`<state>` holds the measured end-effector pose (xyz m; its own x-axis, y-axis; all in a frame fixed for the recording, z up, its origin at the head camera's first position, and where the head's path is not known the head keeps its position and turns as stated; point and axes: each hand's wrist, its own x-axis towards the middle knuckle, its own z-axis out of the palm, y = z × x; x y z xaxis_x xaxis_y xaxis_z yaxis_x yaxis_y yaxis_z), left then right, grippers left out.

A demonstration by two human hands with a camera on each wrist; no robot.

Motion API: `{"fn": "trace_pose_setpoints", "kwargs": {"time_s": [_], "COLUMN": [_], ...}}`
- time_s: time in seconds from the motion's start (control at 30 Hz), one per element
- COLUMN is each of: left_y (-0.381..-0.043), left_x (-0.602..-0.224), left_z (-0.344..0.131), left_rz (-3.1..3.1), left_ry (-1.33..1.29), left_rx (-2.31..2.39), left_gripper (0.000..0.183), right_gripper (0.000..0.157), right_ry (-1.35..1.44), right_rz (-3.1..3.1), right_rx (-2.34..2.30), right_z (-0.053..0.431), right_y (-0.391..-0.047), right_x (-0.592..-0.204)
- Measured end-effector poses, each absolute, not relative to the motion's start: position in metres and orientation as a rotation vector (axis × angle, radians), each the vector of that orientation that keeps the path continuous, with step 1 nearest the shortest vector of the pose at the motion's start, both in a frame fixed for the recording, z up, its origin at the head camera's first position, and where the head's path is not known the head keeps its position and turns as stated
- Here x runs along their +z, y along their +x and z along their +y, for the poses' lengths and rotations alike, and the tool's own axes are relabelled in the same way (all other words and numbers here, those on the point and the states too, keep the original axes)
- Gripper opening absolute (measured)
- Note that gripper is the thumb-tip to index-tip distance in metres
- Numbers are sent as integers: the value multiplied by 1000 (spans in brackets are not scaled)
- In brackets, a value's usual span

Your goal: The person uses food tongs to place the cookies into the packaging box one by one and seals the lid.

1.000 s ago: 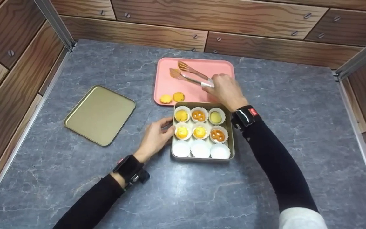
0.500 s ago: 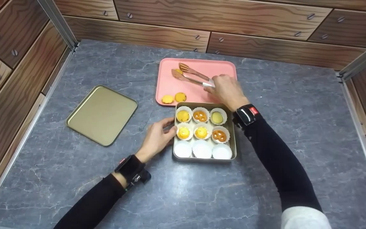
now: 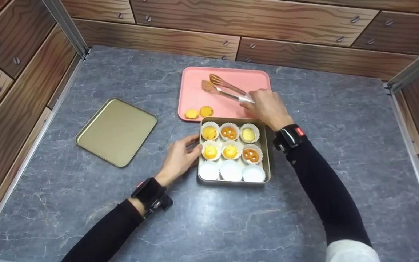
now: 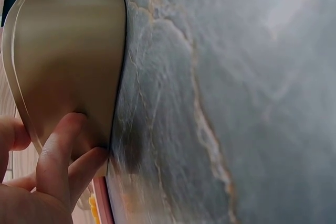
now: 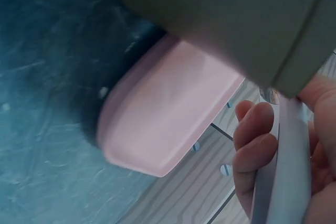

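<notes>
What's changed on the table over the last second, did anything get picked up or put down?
The right hand and its tongs have moved right and slightly toward the person. I see no new hold or release by either hand; whether the tongs' tips grip anything is unclear. Unchanged: the left hand at the tin, the tray and the lid.
</notes>
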<state>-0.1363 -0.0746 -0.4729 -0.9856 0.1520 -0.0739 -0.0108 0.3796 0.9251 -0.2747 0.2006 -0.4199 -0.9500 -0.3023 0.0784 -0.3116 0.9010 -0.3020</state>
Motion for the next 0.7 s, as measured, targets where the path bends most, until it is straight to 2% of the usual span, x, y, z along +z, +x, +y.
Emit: {"fn": "trace_pose_setpoints", "kwargs": {"time_s": [0.7], "left_y": [-139], "left_x": [-469], "left_z": [-71], "left_rz": [2553], "left_ry": [125], "left_rx": [1634], "left_gripper": [46], "right_gripper": [30], "right_ry": [577], "right_rz": [-2899], "right_rx": [577], "right_z": [246], "right_y": [-224], "right_x": [-407]}}
